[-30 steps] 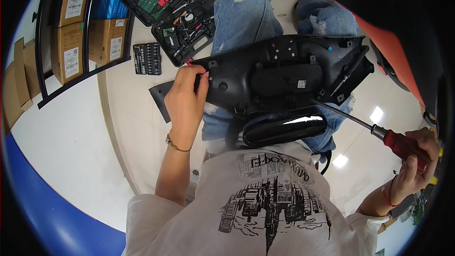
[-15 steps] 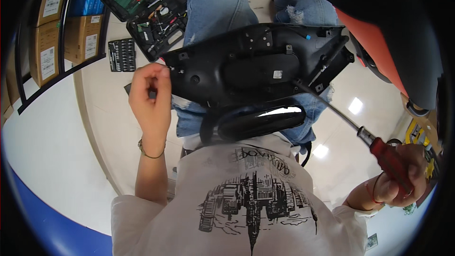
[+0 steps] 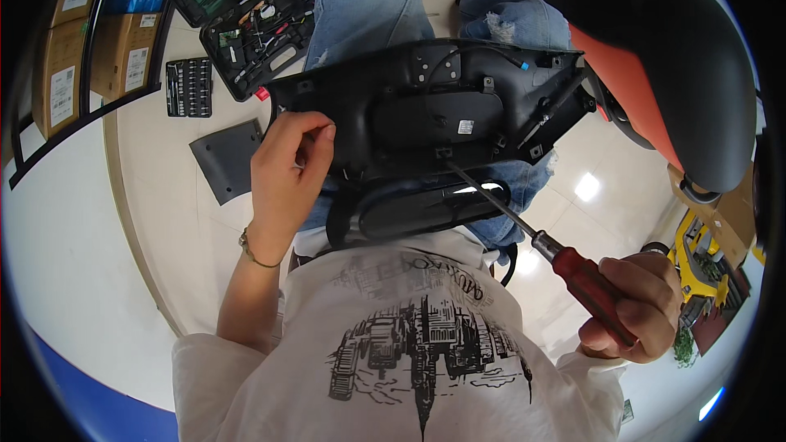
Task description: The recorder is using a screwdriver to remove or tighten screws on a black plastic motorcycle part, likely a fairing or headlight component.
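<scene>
Since the earlier frame, the screwdriver (image 3: 565, 266) tip is brought onto the panel (image 3: 426, 106) on the lap; its shaft runs down-right to the closed right hand (image 3: 639, 307). The left hand (image 3: 286, 168) pinches the panel's left edge.

Workshop: open tool case (image 3: 246, 0), scooter (image 3: 655, 74), boxes (image 3: 65, 74).

Black plastic panel (image 3: 426, 106); red-handled screwdriver (image 3: 573, 274); white shirt (image 3: 409, 352), black graphic print; blue ripped jeans (image 3: 368, 0); orange-black seat (image 3: 655, 57).

Left hand (image 3: 282, 168) pinching, right hand (image 3: 639, 307) fisted
</scene>
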Action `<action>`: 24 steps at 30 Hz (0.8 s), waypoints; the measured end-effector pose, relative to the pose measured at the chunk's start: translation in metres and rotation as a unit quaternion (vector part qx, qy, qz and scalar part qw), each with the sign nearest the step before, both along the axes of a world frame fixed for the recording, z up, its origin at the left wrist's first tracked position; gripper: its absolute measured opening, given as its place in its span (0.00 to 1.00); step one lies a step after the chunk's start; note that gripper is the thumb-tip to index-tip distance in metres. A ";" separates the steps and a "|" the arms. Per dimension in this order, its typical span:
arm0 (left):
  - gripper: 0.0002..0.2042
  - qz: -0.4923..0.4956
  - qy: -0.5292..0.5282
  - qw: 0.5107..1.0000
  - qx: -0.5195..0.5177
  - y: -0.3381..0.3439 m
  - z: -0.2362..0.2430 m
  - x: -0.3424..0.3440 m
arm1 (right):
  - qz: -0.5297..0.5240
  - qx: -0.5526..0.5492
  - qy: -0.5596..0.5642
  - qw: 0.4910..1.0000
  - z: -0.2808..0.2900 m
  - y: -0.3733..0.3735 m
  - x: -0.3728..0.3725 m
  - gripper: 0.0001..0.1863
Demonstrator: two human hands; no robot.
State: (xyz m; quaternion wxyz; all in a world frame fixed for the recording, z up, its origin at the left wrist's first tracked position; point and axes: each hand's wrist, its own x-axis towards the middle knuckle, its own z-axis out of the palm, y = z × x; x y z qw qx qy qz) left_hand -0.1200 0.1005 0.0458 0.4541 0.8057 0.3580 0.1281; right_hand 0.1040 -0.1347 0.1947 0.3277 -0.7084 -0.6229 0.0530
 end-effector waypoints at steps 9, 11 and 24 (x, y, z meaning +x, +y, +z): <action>0.03 -0.011 -0.021 0.999 -0.024 -0.003 -0.004 -0.002 | -0.002 -0.053 0.011 0.999 0.002 0.013 -0.002 0.25; 0.03 -0.013 -0.019 1.000 -0.021 -0.003 -0.003 -0.002 | -0.001 -0.055 0.015 0.998 0.003 0.012 -0.001 0.25; 0.03 -0.026 -0.014 1.000 -0.011 -0.001 -0.004 -0.004 | 0.000 -0.047 0.022 0.999 0.002 0.015 -0.002 0.24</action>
